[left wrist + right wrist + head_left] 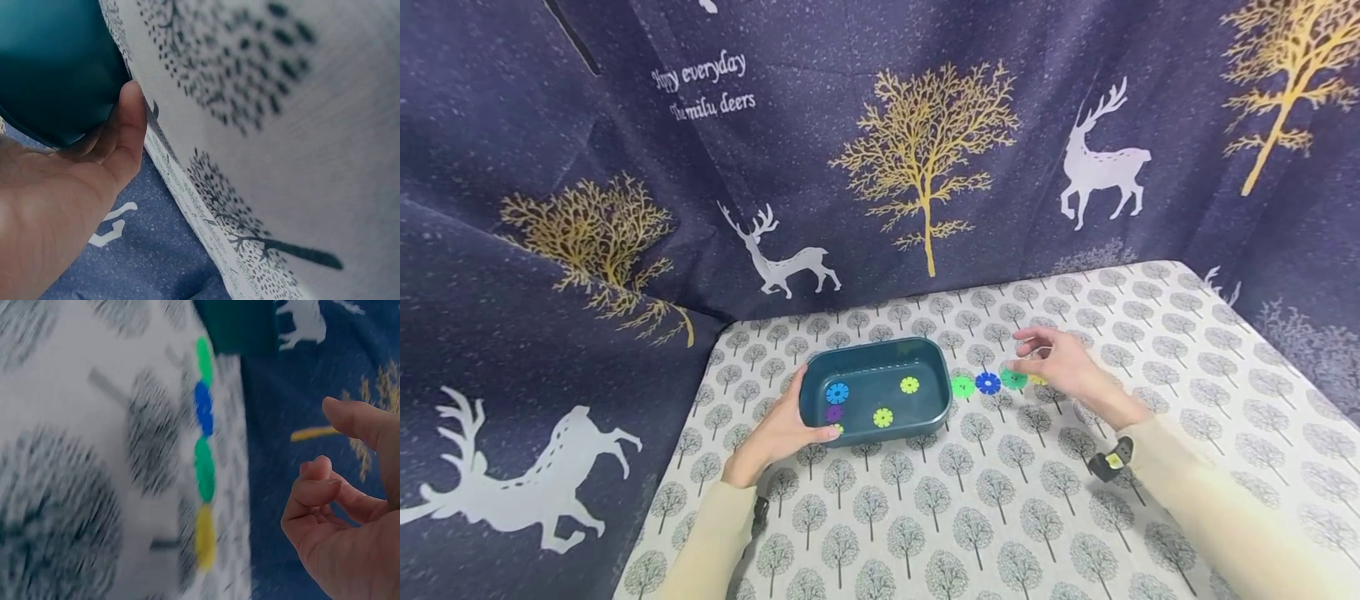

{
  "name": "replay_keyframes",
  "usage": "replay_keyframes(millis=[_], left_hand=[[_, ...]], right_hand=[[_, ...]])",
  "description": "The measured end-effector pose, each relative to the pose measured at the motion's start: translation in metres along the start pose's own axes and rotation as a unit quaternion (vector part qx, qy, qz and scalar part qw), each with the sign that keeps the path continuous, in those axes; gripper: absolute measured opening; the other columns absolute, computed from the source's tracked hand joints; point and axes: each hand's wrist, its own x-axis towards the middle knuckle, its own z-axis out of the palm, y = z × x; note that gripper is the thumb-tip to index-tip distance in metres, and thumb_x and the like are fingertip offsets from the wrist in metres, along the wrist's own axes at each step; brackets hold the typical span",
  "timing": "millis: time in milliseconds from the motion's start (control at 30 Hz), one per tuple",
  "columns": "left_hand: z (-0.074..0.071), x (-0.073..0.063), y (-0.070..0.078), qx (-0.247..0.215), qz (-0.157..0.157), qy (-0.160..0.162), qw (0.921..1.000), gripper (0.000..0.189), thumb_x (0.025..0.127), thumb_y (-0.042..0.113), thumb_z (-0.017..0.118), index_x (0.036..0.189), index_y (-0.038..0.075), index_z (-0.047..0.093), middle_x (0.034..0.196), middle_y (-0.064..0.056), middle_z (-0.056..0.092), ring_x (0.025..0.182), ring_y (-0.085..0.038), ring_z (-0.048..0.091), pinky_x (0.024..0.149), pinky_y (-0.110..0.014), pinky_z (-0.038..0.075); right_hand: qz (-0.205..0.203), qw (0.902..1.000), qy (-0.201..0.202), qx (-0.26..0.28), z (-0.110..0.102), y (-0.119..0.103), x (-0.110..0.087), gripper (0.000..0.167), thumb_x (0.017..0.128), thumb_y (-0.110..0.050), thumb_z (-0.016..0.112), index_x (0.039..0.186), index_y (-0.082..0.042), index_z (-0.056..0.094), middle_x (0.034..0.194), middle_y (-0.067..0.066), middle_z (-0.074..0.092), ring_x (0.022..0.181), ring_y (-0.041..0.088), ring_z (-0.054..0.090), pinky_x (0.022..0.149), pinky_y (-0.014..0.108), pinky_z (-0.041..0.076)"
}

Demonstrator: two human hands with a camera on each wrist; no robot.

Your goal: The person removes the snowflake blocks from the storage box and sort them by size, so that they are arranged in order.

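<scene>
My left hand [780, 432] holds the left end of a dark teal plastic tub [919, 410], its thumb over the front rim near the corner. Inside the tub lie a blue snowflake disc [831, 395], a purple one [834, 413] and several yellow-green ones [909, 385]. To the tub's right runs a row of discs: light green [963, 386], dark blue [981, 385], green [1013, 381] and yellow [205, 537]. Above the row's right end hovers my right hand [1056, 362], thumb and fingers apart with nothing between them. In the head view it partly hides the yellow disc.
A white tree-print cloth [910, 517] covers the table. Behind it and on the left hangs a dark blue curtain [820, 167] with deer and gold trees. A dark band with a small device [1108, 462] sits on my right wrist.
</scene>
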Motion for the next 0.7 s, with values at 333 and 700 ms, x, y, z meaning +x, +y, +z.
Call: replay_keyframes(millis=[333,700], left_hand=[[0.000,-0.002,-0.001,0.003,-0.001,0.000,1.0000,0.141,0.080,0.047,0.095,0.176,0.012,-0.002,0.179,-0.031,0.021,0.163,-0.057,0.029,0.129,-0.078,0.027],[-0.002,0.001,-0.002,0.002,-0.008,-0.004,1.0000,0.141,0.081,0.050,0.094,0.177,0.015,-0.003,0.180,-0.031,0.020,0.164,-0.057,0.026,0.129,-0.078,0.027]], right_hand=[[-0.060,0.9968,-0.030,0.043,0.043,-0.046,0.001,0.062,0.092,-0.016,0.086,0.146,-0.001,0.062,0.118,0.019,0.073,0.088,0.010,0.066,0.073,0.022,0.056],[-0.096,0.9918,-0.073,0.041,0.098,-0.088,0.020,0.054,0.091,-0.015,0.088,0.140,-0.005,0.068,0.112,0.014,0.074,0.088,0.017,0.066,0.076,0.025,0.055]])
